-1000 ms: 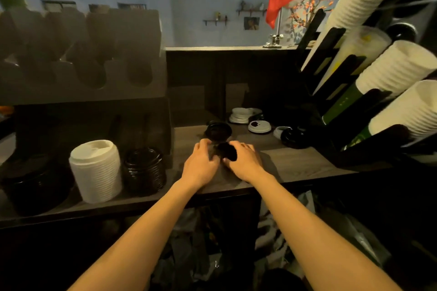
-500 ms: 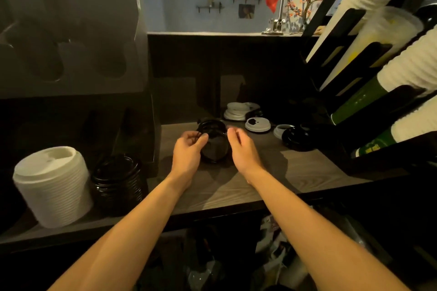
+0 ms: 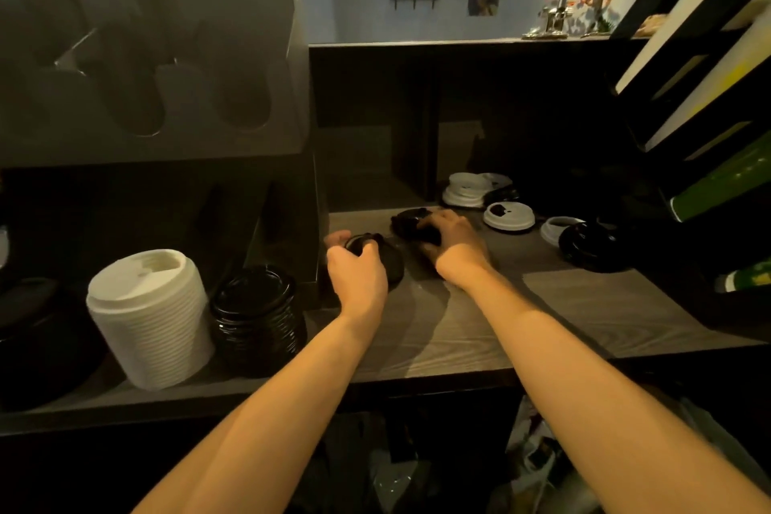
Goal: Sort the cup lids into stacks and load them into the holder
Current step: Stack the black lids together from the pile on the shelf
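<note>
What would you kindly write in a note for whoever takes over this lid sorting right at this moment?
Left hand: grips a black lid on the counter.
Right hand: grips a second black lid just behind the first.
Done: a tall white stack and a shorter black stack stand side by side at the left.
Left: stack the two held lids and the loose ones at the back right, namely a white pile, a single white lid and a loose black lid. Then load the holder; I see no lids in its slots.
</note>
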The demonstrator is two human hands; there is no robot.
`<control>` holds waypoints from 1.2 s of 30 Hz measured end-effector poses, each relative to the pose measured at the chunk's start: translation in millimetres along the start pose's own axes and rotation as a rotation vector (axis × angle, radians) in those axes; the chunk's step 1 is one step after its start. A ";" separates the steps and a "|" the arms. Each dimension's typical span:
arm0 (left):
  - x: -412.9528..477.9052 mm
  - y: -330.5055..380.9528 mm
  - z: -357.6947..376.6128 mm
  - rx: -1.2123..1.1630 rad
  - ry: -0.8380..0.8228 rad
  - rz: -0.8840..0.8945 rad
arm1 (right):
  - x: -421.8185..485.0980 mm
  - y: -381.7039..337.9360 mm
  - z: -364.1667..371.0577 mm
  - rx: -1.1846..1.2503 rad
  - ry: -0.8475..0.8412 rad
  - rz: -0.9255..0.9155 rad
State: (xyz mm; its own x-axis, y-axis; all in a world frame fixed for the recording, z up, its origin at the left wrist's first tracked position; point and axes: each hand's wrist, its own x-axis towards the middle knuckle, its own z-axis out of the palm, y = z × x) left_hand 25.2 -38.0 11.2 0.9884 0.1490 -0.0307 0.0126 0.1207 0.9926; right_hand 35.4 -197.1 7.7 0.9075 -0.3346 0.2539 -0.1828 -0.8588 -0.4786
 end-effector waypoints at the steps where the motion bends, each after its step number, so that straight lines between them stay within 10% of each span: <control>1: -0.2 0.2 0.5 0.002 0.005 0.009 | -1.8 -1.5 -2.1 0.100 0.013 0.054; 14: 9.6 -0.1 16.4 -0.204 -0.020 -0.003 | -16.8 -7.9 -15.4 1.306 0.169 0.138; 22: 16.5 1.8 22.0 -0.416 -0.156 -0.160 | -10.0 -12.3 4.8 0.996 0.108 0.037; 36: 7.6 3.0 18.8 -0.388 -0.269 -0.174 | -19.2 -19.9 -6.4 1.136 0.065 0.113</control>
State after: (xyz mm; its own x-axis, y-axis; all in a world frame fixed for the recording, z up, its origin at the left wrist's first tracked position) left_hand 35.6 -55.0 16.1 0.9813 -0.1578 -0.1101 0.1741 0.4848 0.8571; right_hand 19.2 -176.0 17.8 0.8801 -0.4356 0.1888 0.2161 0.0135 -0.9763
